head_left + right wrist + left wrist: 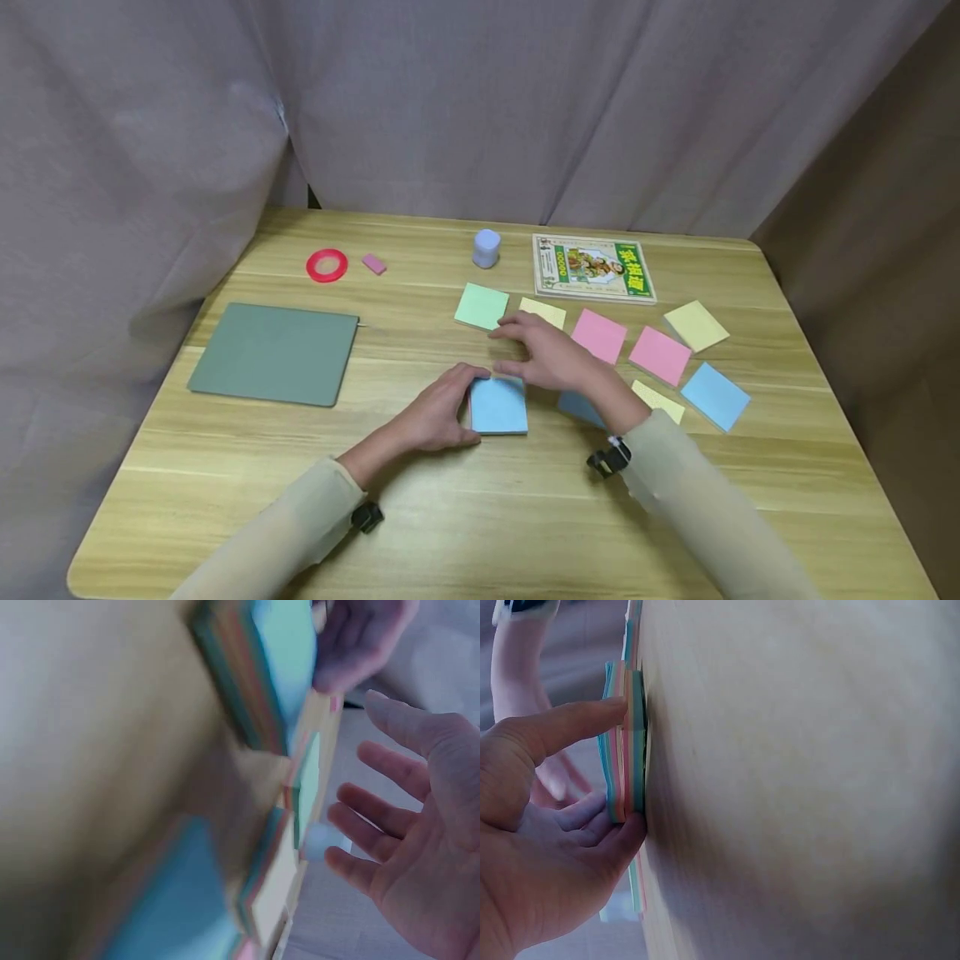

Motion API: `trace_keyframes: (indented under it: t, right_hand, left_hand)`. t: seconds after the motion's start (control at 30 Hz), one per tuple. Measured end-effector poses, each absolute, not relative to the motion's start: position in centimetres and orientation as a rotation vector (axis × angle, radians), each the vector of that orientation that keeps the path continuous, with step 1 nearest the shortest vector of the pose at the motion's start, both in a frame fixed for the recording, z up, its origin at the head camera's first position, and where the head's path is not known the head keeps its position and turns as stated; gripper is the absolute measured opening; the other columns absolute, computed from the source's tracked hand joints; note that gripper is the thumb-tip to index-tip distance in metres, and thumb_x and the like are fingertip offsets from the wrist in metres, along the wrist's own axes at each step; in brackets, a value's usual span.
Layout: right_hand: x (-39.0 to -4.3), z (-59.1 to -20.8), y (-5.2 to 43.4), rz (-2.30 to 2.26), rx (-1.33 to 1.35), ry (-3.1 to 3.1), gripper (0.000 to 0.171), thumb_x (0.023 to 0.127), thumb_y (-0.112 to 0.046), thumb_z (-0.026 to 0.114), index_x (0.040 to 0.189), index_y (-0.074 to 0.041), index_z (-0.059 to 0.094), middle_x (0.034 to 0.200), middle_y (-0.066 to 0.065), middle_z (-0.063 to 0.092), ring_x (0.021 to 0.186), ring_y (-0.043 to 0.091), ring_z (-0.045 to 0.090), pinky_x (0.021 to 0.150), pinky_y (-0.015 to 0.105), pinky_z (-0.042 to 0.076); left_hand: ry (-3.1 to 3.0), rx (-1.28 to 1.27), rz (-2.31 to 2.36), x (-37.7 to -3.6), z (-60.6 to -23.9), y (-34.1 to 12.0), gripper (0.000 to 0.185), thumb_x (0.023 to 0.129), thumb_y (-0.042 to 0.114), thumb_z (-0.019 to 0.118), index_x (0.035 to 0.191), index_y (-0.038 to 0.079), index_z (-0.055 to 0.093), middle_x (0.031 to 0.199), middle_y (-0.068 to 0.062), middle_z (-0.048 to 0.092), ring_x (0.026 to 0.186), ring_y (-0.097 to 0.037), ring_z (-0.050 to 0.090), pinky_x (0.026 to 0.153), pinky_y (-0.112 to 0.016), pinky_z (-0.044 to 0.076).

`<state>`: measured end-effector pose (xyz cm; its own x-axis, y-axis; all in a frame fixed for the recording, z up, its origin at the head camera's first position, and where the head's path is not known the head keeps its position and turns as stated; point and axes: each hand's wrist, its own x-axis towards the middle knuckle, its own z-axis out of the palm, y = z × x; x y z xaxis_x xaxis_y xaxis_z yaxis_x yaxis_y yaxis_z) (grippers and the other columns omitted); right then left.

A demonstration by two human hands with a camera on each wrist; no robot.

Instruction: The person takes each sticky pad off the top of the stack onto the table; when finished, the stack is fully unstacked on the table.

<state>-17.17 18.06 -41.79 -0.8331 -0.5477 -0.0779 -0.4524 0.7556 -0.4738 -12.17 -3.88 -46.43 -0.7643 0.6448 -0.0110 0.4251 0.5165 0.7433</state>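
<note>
Here, the left hand (433,417) pinches the near-left edges of a sticky-note pad (498,406), blue sheet on top, lying flat on the wooden table (225,467), while the right hand (551,354), fingers spread and empty, hovers just beyond the pad's far edge.

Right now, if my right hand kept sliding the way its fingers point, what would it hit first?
The right hand points left and slightly away. Likely first is the green sticky note just beyond its fingertips, though height above the table is unclear.
</note>
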Motion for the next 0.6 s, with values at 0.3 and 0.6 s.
trace_keyframes:
  t: [0.3,0.6]
  right_hand:
    - [-11.3,-44.0,19.2,-0.75,-0.87,2.656,0.063,0.079,-0.044,0.081,0.131,-0.015,0.063,0.147,0.009,0.046,0.133,0.027,0.043,0.106,0.046,0.038]
    - [-10.9,-45.6,19.1,-0.683,-0.99,2.744,0.066,0.074,-0.034,0.086,0.132,-0.017,0.061,0.143,0.006,0.048,0.127,0.023,0.047,0.099,0.041,0.044]
  left_hand:
    - [2.473,0.881,1.082,-12.2,-46.4,-4.0,0.087,0.067,0.011,0.089,0.139,0.005,0.041,0.133,-0.008,0.049,0.117,-0.02,0.047,0.101,-0.038,0.041]
    - [2.482,0.903,1.066,-12.3,-46.3,-4.0,0.087,0.066,0.011,0.089,0.138,0.004,0.042,0.132,-0.008,0.049,0.118,-0.021,0.047,0.102,-0.038,0.041]
